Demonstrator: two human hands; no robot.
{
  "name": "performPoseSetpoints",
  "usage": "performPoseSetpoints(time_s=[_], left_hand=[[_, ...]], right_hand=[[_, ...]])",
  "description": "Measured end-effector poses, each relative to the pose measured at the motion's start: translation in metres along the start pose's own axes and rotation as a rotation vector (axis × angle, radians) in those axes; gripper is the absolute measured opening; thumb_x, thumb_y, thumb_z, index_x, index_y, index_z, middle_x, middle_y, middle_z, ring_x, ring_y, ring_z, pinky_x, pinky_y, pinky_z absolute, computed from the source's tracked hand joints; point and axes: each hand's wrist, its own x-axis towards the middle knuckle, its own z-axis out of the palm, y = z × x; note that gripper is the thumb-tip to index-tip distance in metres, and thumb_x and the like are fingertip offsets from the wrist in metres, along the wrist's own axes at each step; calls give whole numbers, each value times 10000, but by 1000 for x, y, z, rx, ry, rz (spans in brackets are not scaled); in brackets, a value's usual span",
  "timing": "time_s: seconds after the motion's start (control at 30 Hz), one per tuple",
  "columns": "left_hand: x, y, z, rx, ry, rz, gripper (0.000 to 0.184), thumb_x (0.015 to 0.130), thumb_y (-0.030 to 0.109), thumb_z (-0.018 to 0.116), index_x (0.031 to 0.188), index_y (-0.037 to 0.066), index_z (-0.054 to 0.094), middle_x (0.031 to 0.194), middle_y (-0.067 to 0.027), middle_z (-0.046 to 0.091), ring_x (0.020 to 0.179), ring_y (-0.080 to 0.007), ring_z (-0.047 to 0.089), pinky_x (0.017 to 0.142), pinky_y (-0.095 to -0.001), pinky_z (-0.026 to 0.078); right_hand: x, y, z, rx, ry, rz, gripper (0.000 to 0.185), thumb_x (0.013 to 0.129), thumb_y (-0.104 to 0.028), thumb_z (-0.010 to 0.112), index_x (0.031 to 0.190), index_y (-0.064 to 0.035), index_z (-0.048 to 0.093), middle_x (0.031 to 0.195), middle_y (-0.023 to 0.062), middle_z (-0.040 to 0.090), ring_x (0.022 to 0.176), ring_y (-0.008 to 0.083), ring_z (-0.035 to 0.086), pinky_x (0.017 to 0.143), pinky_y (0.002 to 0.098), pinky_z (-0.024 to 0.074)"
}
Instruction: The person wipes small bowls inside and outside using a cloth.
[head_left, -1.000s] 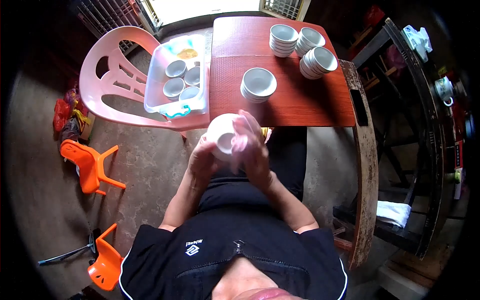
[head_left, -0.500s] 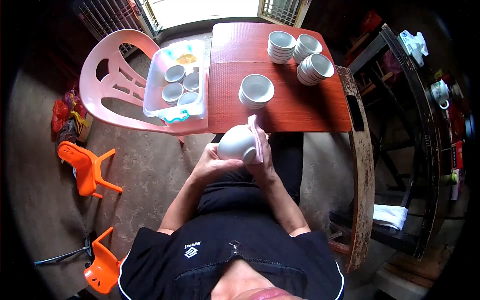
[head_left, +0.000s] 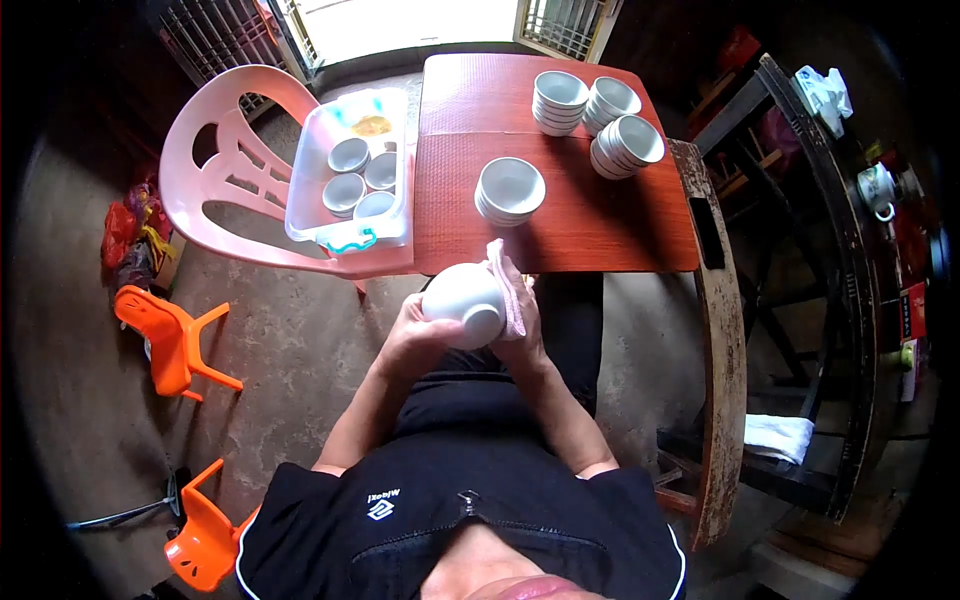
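Note:
A white bowl is tilted on its side above my lap, its foot ring turned toward me. My left hand grips it from the left, the thumb lying across its outer wall. On the other side my right hand holds a pink cloth against the bowl; most of those fingers are hidden behind the cloth. Just beyond, a short stack of white bowls stands on the red table.
Several stacks of bowls stand at the table's far right. Left of it, a clear plastic bin with more bowls rests on a pink chair. A worn wooden bench flanks the right; orange chairs stand on the left floor.
The bowl has turned slightly, so its foot ring faces me more. Both hands have stayed in nearly the same place, still on the bowl and cloth.

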Motion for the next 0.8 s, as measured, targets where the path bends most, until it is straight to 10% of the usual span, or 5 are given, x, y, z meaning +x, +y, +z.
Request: performPoseSetpoints(time_s=[0.13, 0.27, 0.47, 0.57, 0.8], left_hand=[[2, -12, -5, 1, -63, -92, 465, 734, 76, 719, 1156, -37, 559, 1074, -95, 630, 983, -189, 605, 892, -331, 478], [6, -14, -7, -103, -152, -108, 601, 746, 147, 731, 1263, 23, 450, 1224, -111, 530, 1090, -227, 569, 924, -337, 481], [-1, -15, -24, -450, -55, 44, 660, 805, 357, 664, 1268, -49, 428, 1178, -190, 550, 1047, -276, 583, 874, -387, 521], [2, -12, -32, -583, -100, -47, 589, 767, 198, 708, 1242, -52, 466, 1149, -169, 588, 1059, -271, 582, 922, -401, 487], [-1, 2, -13, 234, -167, 43, 589, 641, 99, 758, 1170, -7, 523, 1112, -129, 594, 1027, -236, 599, 890, -335, 489]], right_hand=[[29, -22, -3, 213, -18, 242, 443, 894, -214, 599, 1275, -29, 472, 1105, 150, 631, 962, 225, 628, 844, 330, 498], [48, -57, -6, -471, -571, -331, 302, 851, -281, 614, 1100, -111, 623, 984, 171, 669, 1033, 256, 628, 909, 406, 468], [-4, -28, 13, -419, 11, -583, 341, 904, -304, 568, 1153, -75, 528, 1228, 183, 542, 1178, 400, 494, 1030, 517, 363], [-16, -9, 27, -489, 185, -659, 326, 887, -263, 607, 1149, -87, 524, 1251, 203, 510, 1165, 424, 491, 1000, 508, 394], [34, -71, 1, -334, -526, 18, 182, 856, -166, 578, 1000, -93, 662, 1023, 120, 623, 932, 316, 618, 833, 391, 497]])
